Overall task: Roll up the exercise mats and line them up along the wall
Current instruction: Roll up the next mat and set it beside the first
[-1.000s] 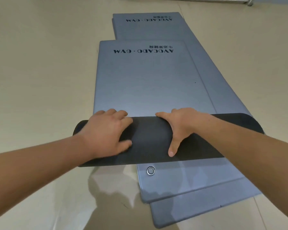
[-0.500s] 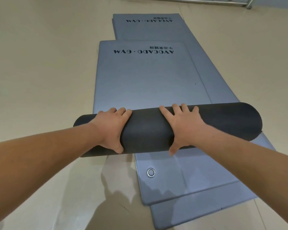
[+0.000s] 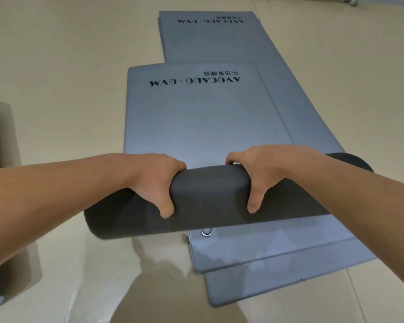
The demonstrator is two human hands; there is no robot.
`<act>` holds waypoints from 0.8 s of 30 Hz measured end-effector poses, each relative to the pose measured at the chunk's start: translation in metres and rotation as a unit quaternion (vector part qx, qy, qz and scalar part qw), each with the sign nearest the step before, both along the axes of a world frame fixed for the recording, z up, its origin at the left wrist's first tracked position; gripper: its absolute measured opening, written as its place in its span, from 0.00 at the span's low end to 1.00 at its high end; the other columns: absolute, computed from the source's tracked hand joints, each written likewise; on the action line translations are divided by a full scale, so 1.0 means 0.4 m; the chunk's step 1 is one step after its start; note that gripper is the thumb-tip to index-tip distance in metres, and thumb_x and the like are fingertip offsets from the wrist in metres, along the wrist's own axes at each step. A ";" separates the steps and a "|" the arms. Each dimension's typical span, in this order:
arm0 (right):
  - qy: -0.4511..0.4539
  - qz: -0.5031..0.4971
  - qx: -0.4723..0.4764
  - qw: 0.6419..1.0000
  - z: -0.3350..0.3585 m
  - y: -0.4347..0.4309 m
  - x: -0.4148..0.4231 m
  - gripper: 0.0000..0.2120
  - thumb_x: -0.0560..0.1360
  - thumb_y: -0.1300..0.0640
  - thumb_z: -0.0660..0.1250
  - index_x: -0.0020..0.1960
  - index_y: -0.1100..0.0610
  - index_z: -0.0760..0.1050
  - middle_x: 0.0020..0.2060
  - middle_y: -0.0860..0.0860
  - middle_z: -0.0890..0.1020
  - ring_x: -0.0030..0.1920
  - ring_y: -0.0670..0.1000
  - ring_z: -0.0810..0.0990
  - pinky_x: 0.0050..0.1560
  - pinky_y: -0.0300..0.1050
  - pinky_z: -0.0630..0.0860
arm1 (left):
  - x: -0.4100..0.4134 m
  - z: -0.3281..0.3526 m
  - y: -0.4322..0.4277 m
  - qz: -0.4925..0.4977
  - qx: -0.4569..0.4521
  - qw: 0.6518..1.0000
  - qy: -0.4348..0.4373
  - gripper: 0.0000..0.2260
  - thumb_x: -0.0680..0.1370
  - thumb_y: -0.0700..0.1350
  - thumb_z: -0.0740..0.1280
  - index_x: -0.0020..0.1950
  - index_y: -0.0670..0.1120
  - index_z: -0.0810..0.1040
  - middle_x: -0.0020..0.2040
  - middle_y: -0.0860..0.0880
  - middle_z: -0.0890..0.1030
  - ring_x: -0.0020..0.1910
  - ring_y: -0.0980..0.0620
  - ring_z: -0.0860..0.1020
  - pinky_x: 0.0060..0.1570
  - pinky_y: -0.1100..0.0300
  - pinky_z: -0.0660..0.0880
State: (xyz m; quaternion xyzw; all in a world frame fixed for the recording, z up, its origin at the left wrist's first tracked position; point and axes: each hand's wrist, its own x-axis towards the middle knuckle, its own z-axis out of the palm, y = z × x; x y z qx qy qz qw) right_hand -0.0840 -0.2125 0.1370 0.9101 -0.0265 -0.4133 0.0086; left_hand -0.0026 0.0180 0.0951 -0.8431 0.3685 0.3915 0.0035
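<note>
Both hands, left (image 3: 154, 180) and right (image 3: 257, 176), curl over the roll (image 3: 210, 197), thumbs on its near side. Roll axis runs left-right; flat mat (image 3: 196, 117) lies straight ahead.

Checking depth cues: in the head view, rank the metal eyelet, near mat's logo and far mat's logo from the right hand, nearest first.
1. Metal eyelet: just camera-side of the rolled mat that the right hand grips.
2. Near mat's logo: ahead, slightly left.
3. Far mat's logo: farthest ahead.
</note>
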 end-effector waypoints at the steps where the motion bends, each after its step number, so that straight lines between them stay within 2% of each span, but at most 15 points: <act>1: 0.024 -0.012 0.012 1.000 0.002 0.001 -0.004 0.56 0.54 0.41 0.89 0.75 0.38 0.63 0.61 0.43 0.76 0.58 0.54 0.80 0.59 0.56 0.80 | -0.005 -0.005 0.004 0.014 0.012 0.999 0.043 0.30 0.60 0.55 0.84 0.58 0.58 0.75 0.51 0.58 0.81 0.48 0.55 0.82 0.48 0.54 0.83; 3: 0.029 -0.017 0.023 0.999 0.000 0.012 -0.017 0.60 0.57 0.41 0.89 0.80 0.38 0.58 0.72 0.45 0.72 0.68 0.57 0.76 0.67 0.58 0.77 | -0.004 -0.028 0.019 0.038 0.026 0.994 0.102 0.31 0.59 0.54 0.86 0.58 0.60 0.77 0.53 0.58 0.83 0.51 0.55 0.84 0.52 0.52 0.84; 4: 0.011 -0.007 0.016 1.000 0.001 0.022 -0.024 0.60 0.59 0.40 0.88 0.82 0.39 0.56 0.74 0.46 0.70 0.70 0.57 0.75 0.67 0.58 0.76 | 0.003 -0.043 0.028 0.052 0.026 0.991 0.120 0.32 0.59 0.54 0.87 0.59 0.61 0.78 0.54 0.59 0.84 0.51 0.54 0.84 0.54 0.51 0.84; 8: -0.088 0.073 -0.044 0.992 -0.001 0.065 -0.055 0.47 0.68 0.38 0.80 0.79 0.46 0.60 0.65 0.51 0.71 0.61 0.57 0.77 0.56 0.56 0.80 | 0.051 -0.073 0.065 0.104 0.002 0.984 0.143 0.31 0.60 0.54 0.87 0.60 0.65 0.80 0.54 0.62 0.85 0.54 0.55 0.85 0.58 0.51 0.83; 9: -0.091 0.089 -0.064 0.990 -0.009 0.082 -0.064 0.50 0.67 0.35 0.80 0.80 0.49 0.58 0.66 0.53 0.70 0.62 0.59 0.76 0.57 0.58 0.80 | 0.061 -0.076 0.071 0.111 -0.005 0.983 0.144 0.32 0.61 0.53 0.87 0.61 0.64 0.79 0.55 0.62 0.84 0.55 0.55 0.84 0.59 0.51 0.82; 10: -0.077 0.102 -0.093 0.987 -0.024 0.100 -0.074 0.59 0.64 0.31 0.80 0.82 0.53 0.53 0.70 0.57 0.67 0.68 0.62 0.73 0.61 0.63 0.79 | 0.069 -0.078 0.075 0.114 -0.009 0.983 0.141 0.33 0.62 0.54 0.87 0.64 0.63 0.79 0.57 0.61 0.84 0.56 0.56 0.83 0.61 0.51 0.81; 12: -0.036 0.117 -0.157 0.980 -0.065 0.135 -0.097 0.79 0.57 0.24 0.80 0.83 0.61 0.34 0.80 0.67 0.52 0.80 0.72 0.56 0.71 0.75 0.68 | 0.078 -0.081 0.079 0.104 -0.014 0.987 0.118 0.38 0.64 0.56 0.86 0.71 0.62 0.75 0.64 0.61 0.80 0.62 0.54 0.80 0.67 0.49 0.78; 13: -0.035 0.118 -0.173 0.977 -0.087 0.143 -0.103 0.83 0.56 0.23 0.79 0.82 0.63 0.28 0.81 0.69 0.45 0.82 0.73 0.49 0.73 0.78 0.62 | 0.078 -0.081 0.079 0.093 -0.014 0.991 0.096 0.41 0.65 0.57 0.84 0.75 0.61 0.71 0.68 0.60 0.77 0.66 0.53 0.78 0.69 0.48 0.75; 14: -0.044 0.116 -0.176 0.977 -0.104 0.142 -0.102 0.83 0.56 0.23 0.79 0.81 0.63 0.27 0.82 0.69 0.44 0.82 0.73 0.47 0.73 0.79 0.60 | 0.073 -0.075 0.078 0.078 -0.016 0.995 0.063 0.43 0.67 0.58 0.82 0.79 0.58 0.68 0.72 0.59 0.75 0.70 0.51 0.75 0.71 0.47 0.74; 16: -0.069 0.115 -0.152 0.979 -0.116 0.122 -0.073 0.81 0.55 0.23 0.79 0.83 0.61 0.33 0.80 0.67 0.53 0.80 0.71 0.56 0.72 0.76 0.64 | 0.049 -0.053 0.072 0.026 -0.041 0.998 -0.037 0.41 0.69 0.59 0.76 0.80 0.54 0.67 0.74 0.55 0.73 0.71 0.48 0.74 0.69 0.47 0.74; 18: -0.078 0.110 -0.118 0.984 -0.101 0.092 -0.021 0.76 0.51 0.23 0.80 0.83 0.55 0.44 0.74 0.58 0.66 0.72 0.63 0.69 0.68 0.68 0.72 | 0.001 -0.033 0.060 -0.024 -0.067 0.988 -0.136 0.38 0.68 0.60 0.71 0.77 0.54 0.68 0.70 0.52 0.75 0.67 0.46 0.76 0.61 0.47 0.78; 19: -0.076 0.105 -0.099 0.987 -0.088 0.078 0.008 0.74 0.49 0.22 0.80 0.82 0.51 0.49 0.70 0.54 0.70 0.68 0.60 0.73 0.65 0.63 0.75 | -0.032 -0.032 0.052 -0.037 -0.056 0.985 -0.159 0.41 0.68 0.64 0.71 0.78 0.53 0.65 0.70 0.50 0.73 0.67 0.45 0.75 0.60 0.46 0.78; 20: -0.069 0.098 -0.078 0.990 -0.077 0.067 0.034 0.72 0.48 0.22 0.80 0.81 0.48 0.52 0.68 0.51 0.73 0.66 0.58 0.75 0.63 0.59 0.76 | -0.066 -0.038 0.044 -0.045 -0.021 0.985 -0.165 0.48 0.66 0.69 0.72 0.81 0.52 0.59 0.74 0.48 0.69 0.72 0.43 0.72 0.63 0.44 0.77; 22: -0.053 0.078 -0.039 0.995 -0.062 0.058 0.074 0.71 0.48 0.24 0.81 0.82 0.44 0.54 0.71 0.47 0.73 0.69 0.56 0.76 0.64 0.57 0.76 | -0.122 -0.063 0.038 -0.053 0.059 0.983 -0.166 0.65 0.63 0.76 0.72 0.84 0.49 0.40 0.83 0.43 0.52 0.82 0.38 0.56 0.73 0.37 0.68; 24: -0.053 0.063 -0.005 0.997 -0.057 0.056 0.097 0.71 0.50 0.26 0.83 0.84 0.42 0.53 0.77 0.45 0.67 0.75 0.55 0.71 0.68 0.57 0.73 | -0.129 -0.107 0.047 -0.045 0.061 0.979 -0.188 0.70 0.62 0.77 0.73 0.83 0.48 0.30 0.84 0.42 0.43 0.84 0.36 0.47 0.75 0.34 0.62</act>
